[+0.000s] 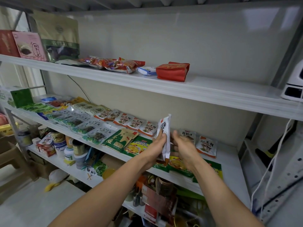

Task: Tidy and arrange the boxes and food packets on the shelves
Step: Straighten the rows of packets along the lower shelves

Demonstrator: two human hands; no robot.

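The middle shelf [229,154] looks largely sorted, with packets lying in overlapping rows. At least four mushroom packets [136,124] lie left of the hands and two more [206,145] to the right. One held packet [164,128] stands upright just above this shelf, pinched between the thumb and fingers of the left hand [157,145]. The right hand [185,145] hovers just beside it, fingers loosely spread, holding nothing. The top shelf [213,86] seems unfinished: two boxes [29,45], one standing pouch [60,38], and loose bags [114,63] lying flat.

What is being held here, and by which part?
The left hand grips a packet upright, fingers round its lower half. The right hand is open beside it, holding nothing.
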